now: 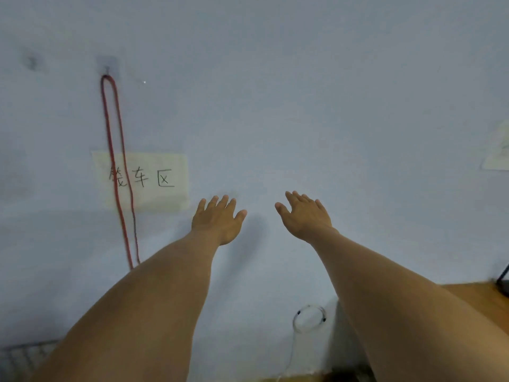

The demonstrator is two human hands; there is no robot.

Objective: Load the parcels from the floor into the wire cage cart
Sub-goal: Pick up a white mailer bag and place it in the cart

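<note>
- The left hand point(217, 220) reaches forward at the end of a bare, outstretched arm. Its back faces the camera, its fingers point(223, 201) are straight and lie side by side, and its thumb sticks out to the right.
- It holds nothing. Its fingertips point at the pale wall point(303, 92), and whether they touch it cannot be told.
- The right hand point(304, 216) is stretched out the same way, just beside the left with a gap between them. Its fingers are straight and slightly fanned, its thumb points left, and nothing is in its grasp.
- A strip of wire mesh point(22, 357) shows in the lower left corner, blurred, beneath the left forearm. It may be the cage cart, but this is not certain.
- Where the parcels lie cannot be told from this view.
- A red cord point(115, 161) hangs in a long loop from a hook point(107, 68) on the wall, left of the hands.
- The cord crosses a paper sign point(162, 186) with handwritten characters, fixed to the wall.
- A white cable point(295, 321) forms a loop low on the wall between the forearms.
- A wooden surface point(479, 299) shows at the lower right, behind the right forearm.
</note>
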